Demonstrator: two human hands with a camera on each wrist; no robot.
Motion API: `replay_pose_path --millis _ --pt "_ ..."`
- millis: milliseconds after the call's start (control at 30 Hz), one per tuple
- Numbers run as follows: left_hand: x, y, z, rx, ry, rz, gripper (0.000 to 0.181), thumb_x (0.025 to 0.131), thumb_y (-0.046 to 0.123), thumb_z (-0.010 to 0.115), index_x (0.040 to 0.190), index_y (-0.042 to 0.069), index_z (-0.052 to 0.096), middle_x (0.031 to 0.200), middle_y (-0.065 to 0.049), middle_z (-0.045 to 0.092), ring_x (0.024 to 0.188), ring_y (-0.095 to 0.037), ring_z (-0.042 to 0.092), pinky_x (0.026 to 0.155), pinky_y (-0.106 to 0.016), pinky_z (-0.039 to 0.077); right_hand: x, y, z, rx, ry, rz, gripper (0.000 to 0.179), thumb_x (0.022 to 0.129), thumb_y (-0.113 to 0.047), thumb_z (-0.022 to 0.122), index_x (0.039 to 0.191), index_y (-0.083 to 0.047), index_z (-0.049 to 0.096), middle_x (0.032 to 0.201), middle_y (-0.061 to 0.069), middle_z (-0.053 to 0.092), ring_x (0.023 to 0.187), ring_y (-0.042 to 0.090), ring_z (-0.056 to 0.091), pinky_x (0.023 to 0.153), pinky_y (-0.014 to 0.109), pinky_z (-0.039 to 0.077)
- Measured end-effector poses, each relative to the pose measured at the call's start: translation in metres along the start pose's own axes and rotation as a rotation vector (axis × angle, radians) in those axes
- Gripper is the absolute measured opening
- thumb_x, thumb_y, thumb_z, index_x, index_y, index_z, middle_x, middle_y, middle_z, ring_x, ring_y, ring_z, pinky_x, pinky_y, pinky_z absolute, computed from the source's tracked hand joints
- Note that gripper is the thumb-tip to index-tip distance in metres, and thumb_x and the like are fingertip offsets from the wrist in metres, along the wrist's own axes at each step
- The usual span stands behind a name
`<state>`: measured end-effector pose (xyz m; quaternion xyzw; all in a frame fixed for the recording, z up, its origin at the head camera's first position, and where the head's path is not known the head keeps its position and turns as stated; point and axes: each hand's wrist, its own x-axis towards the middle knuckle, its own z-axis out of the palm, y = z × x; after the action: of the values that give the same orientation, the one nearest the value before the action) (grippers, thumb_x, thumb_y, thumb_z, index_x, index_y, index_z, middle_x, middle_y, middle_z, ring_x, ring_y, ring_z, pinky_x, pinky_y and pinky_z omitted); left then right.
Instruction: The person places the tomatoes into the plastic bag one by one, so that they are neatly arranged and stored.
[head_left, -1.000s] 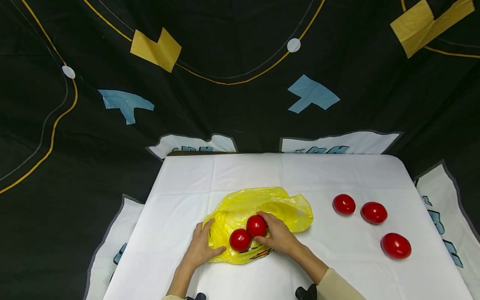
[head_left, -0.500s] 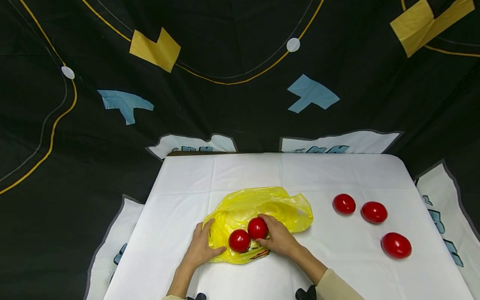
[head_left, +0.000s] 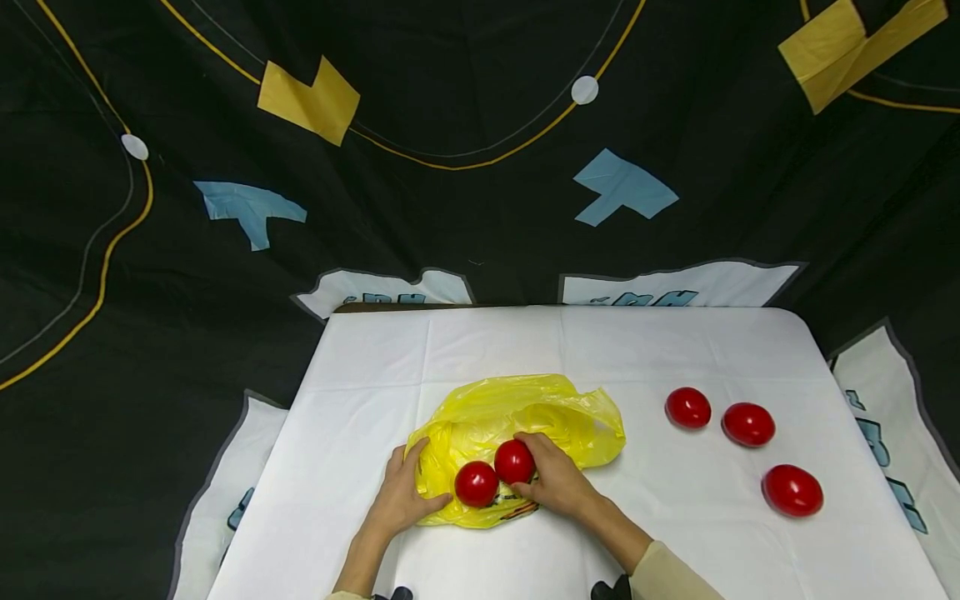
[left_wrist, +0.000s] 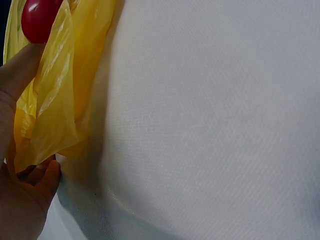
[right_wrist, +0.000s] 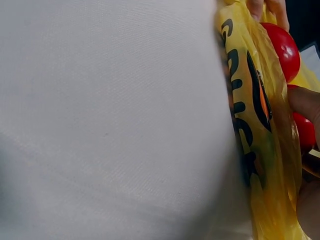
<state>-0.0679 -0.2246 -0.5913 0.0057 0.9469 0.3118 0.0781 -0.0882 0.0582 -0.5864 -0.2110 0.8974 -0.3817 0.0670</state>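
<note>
- Right hand (head_left: 557,477) has its thumb and fingers curled round one red ball (head_left: 513,462), on the right-hand side of the bag
- Left hand (head_left: 403,497) has thumb and fingers spread wide, gripping the left edge of the yellow plastic bag (head_left: 480,408)
- Second red ball (head_left: 476,484) sits between the hands, right beside the held one
- Both balls are nestled in the bag's folds, can't tell how deep
- Three more red balls (head_left: 747,425) lie off right on the white-covered table (head_left: 712,517)

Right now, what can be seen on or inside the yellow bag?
Two red balls show against the yellow bag, one gripped by the right hand. I cannot tell whether they lie inside or on top; whatever the crumpled plastic covers stays hidden.
</note>
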Motion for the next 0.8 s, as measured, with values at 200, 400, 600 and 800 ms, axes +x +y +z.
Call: replay_pose_path --millis 200,400,600,800 --pt "0.0001 -0.0009 0.0005 0.003 -0.006 -0.001 0.103 0.061 0.047 0.085 0.145 0.014 0.035 0.132 -0.011 0.037 0.119 -0.028 0.043 0.096 -0.047 0.044 -0.0018 0.0015 0.0018 -0.013 -0.007 -0.017 0.076 0.075 -0.026 0.08 0.138 -0.006 0.042 0.128 0.01 0.05 0.109 0.024 0.056 0.092 0.042 0.048" --pt "-0.0003 -0.0006 0.0002 -0.003 -0.012 -0.01 0.103 0.061 0.047 0.085 0.145 0.014 0.035 0.132 -0.012 0.037 0.118 -0.028 0.044 0.096 -0.047 0.044 -0.0023 0.0019 0.0024 -0.01 -0.008 -0.02 0.076 0.076 -0.025 0.079 0.138 -0.007 0.041 0.128 0.01 0.05 0.108 0.025 0.056 0.092 0.042 0.048" --pt "-0.0006 0.0006 -0.0003 -0.006 -0.01 -0.012 0.103 0.062 0.045 0.085 0.145 0.013 0.035 0.131 -0.012 0.037 0.119 -0.028 0.043 0.096 -0.047 0.044 -0.0021 0.0028 0.0029 -0.02 -0.002 -0.026 0.075 0.075 -0.026 0.079 0.138 -0.008 0.042 0.128 0.009 0.05 0.107 0.025 0.057 0.091 0.042 0.049" --pt "0.0004 -0.0006 0.0002 -0.004 -0.01 -0.001 0.102 0.062 0.046 0.085 0.145 0.014 0.035 0.13 -0.011 0.037 0.117 -0.027 0.043 0.095 -0.046 0.044 -0.002 0.0001 -0.0008 -0.014 0.004 -0.026 0.075 0.075 -0.025 0.08 0.137 -0.007 0.043 0.127 0.009 0.05 0.108 0.025 0.056 0.091 0.043 0.048"
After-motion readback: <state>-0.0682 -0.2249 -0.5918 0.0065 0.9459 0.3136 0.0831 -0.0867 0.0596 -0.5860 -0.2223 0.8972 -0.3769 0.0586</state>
